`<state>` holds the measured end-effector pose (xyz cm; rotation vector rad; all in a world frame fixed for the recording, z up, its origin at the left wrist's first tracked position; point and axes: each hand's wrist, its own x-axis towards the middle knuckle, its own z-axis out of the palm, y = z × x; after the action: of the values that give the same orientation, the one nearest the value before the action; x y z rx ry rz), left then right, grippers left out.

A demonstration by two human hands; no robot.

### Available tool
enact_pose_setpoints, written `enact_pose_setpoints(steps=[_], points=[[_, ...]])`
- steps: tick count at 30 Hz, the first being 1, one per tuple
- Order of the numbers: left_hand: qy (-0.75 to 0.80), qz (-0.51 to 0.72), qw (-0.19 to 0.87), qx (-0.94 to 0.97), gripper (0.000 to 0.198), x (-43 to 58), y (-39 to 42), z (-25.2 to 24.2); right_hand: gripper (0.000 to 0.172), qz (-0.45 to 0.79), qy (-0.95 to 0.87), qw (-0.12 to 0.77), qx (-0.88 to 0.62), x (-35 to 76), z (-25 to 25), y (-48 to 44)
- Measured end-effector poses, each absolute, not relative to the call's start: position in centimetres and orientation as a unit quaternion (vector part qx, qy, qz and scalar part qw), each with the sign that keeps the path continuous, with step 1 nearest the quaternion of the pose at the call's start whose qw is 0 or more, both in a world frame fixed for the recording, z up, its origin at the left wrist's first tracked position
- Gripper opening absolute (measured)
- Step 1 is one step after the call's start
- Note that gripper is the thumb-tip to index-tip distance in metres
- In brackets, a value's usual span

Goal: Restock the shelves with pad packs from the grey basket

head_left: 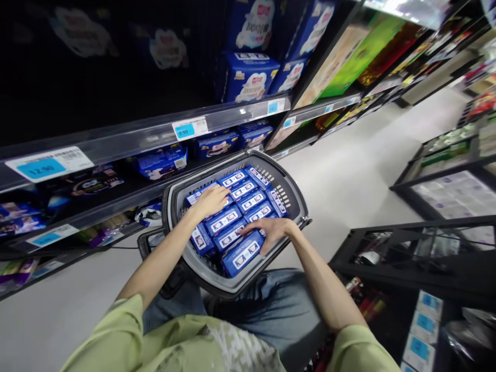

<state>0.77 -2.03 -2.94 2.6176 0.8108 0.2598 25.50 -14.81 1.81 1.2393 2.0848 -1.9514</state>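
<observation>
A grey shopping basket (291, 194) rests against my knees, packed with several blue boxes (252, 201) standing in rows. My left hand (211, 200) lies on the boxes at the basket's far left, fingers curled over a box top. My right hand (273, 231) rests on the boxes near the basket's near edge, fingers spread flat across the tops, beside one blue box (243, 253) that sticks up at the front.
Store shelves (127, 138) with more blue boxes (251, 76) and price tags (189, 128) run along the left. A pale aisle floor (356, 170) stretches ahead. Dark racks (418, 248) with goods stand to the right.
</observation>
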Motion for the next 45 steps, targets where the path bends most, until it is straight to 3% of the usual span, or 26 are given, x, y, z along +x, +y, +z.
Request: enact_pose_setpoints(steps=[9, 15, 21, 25, 31, 34, 38, 41, 45], points=[[0.321, 0.189, 0.36, 0.856, 0.034, 0.7, -1.6, -1.4, 0.043, -0.551, 0.657, -0.126, 0.498, 22.9, 1.1, -12.4], [0.299, 0.2, 0.471, 0.805, 0.044, 0.5, -1.9, -0.1, 0.044, -0.433, 0.592, -0.288, 0.616, 22.6, 1.0, -11.0], [0.416, 0.325, 0.428, 0.734, 0.047, 1.0, -1.4, -1.1, 0.051, -0.314, 0.54, -0.435, 0.648, 23.2, 1.0, -11.0], [0.47, 0.285, 0.518, 0.655, 0.056, 0.6, -0.9, -0.9, 0.056, -0.305, 0.6, -0.46, 0.578, 22.8, 1.2, -11.5], [0.369, 0.207, 0.679, 0.6, 0.07, 0.0, -1.1, -1.1, 0.038, -0.267, 0.669, -0.446, 0.531, 23.0, 2.1, -11.4], [0.362, 0.25, 0.624, 0.646, 0.091, 0.0, -1.0, -2.0, 0.031, -0.233, 0.689, -0.426, 0.538, 23.3, 2.5, -11.4], [0.352, 0.284, 0.559, 0.695, 0.102, 0.0, -0.7, -3.1, 0.023, -0.2, 0.694, -0.397, 0.567, 23.2, 2.6, -11.6], [0.329, 0.255, 0.547, 0.726, 0.112, 0.1, -0.7, -3.4, 0.026, -0.204, 0.697, -0.412, 0.55, 22.9, 2.6, -11.9], [0.344, 0.183, 0.515, 0.763, 0.111, 0.2, -1.1, -3.2, 0.034, -0.216, 0.692, -0.427, 0.54, 22.6, 2.6, -12.1]])
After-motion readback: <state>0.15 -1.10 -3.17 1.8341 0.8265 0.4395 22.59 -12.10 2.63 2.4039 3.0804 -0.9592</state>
